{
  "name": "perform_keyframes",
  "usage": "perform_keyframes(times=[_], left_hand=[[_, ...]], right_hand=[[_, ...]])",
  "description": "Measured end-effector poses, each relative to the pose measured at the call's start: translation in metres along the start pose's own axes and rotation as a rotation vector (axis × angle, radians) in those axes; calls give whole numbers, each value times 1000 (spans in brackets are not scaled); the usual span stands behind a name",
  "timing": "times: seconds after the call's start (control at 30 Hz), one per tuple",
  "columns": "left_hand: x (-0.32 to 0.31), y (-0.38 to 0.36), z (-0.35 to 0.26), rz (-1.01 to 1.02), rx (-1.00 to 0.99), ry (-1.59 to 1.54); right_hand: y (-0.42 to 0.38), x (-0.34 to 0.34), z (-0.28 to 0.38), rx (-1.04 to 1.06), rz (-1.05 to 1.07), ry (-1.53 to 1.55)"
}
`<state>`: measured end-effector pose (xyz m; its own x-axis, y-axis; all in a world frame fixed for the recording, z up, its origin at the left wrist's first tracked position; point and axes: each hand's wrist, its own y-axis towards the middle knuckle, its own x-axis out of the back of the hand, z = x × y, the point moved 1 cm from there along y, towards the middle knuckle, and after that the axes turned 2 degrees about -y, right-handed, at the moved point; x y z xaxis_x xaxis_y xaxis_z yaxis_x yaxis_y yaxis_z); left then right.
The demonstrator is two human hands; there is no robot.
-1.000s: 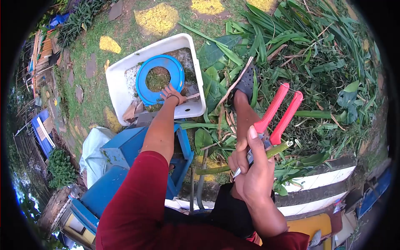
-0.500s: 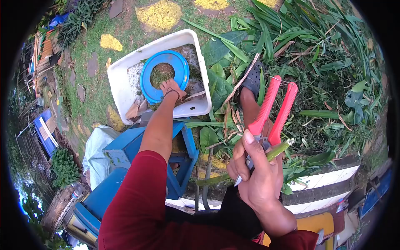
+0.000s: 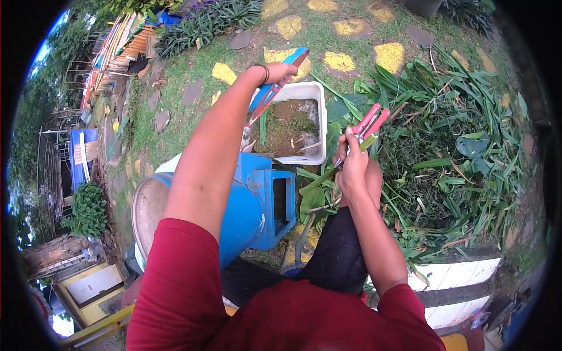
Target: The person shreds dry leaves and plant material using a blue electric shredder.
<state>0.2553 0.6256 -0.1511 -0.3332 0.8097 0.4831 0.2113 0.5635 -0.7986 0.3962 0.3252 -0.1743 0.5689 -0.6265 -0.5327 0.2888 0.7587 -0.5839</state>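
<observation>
My left hand (image 3: 282, 71) grips a blue ring (image 3: 261, 98) with a wide hole and holds it tilted on edge above the white tub (image 3: 322, 120). The ring's underside looks reddish brown. Inside the tub lie dark, fine plant bits (image 3: 284, 126) and a few dry leaf pieces. My right hand (image 3: 355, 167) is closed round pruning shears (image 3: 367, 121) with red handles pointing up and away. The same hand holds a green stalk (image 3: 319, 180), which slants down to the left. Fingers partly hide the shears' blades.
A blue machine (image 3: 243, 202) with a round opening and a boxy frame stands left of my legs. Cut leaves and stalks (image 3: 451, 181) lie heaped on the right. Yellow stepping stones (image 3: 389, 57) dot the grass beyond. White tiles (image 3: 462, 275) edge the lower right.
My left hand has lifted the blue ring off the tub's contents and tipped it on edge. My right hand, with shears and stalk, appears farther away. The view has shifted, showing more of the machine.
</observation>
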Motion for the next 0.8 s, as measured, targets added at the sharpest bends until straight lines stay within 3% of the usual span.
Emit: perform_keyframes(times=[0.07, 0.1, 0.17, 0.2, 0.27, 0.33, 0.4, 0.5, 0.67, 0.73, 0.8], left_hand=[[24, -108, -45, -167, -205, 55], [44, -136, -52, -170, -180, 62], [64, -234, -62, -368, -348, 168], [87, -245, -57, -383, -409, 251], [126, -312, -37, -499, -893, 1515], [70, -455, -20, -677, -519, 555], [40, -521, 23, -890, -502, 609], [-21, -590, 83, -881, -419, 636], [-114, -602, 192, -818, -344, 702], [-143, -605, 215, -877, -319, 773], [-160, -601, 223, -915, -344, 615]], right_hand=[[-15, -3, -14, 89, 35, -7], [-34, -9, -11, 68, 58, -22], [-57, -17, -12, 109, 108, -60], [-71, -19, -10, 134, 132, -73], [-102, -29, 4, 124, 186, -7], [-123, -38, 17, 169, 216, 73], [-140, -46, 30, 206, 222, 95], [-173, -55, 52, 272, 277, 153], [-220, -49, 76, 328, 367, 159], [-233, -41, 79, 316, 361, 159], [-237, -32, 80, 322, 351, 147]])
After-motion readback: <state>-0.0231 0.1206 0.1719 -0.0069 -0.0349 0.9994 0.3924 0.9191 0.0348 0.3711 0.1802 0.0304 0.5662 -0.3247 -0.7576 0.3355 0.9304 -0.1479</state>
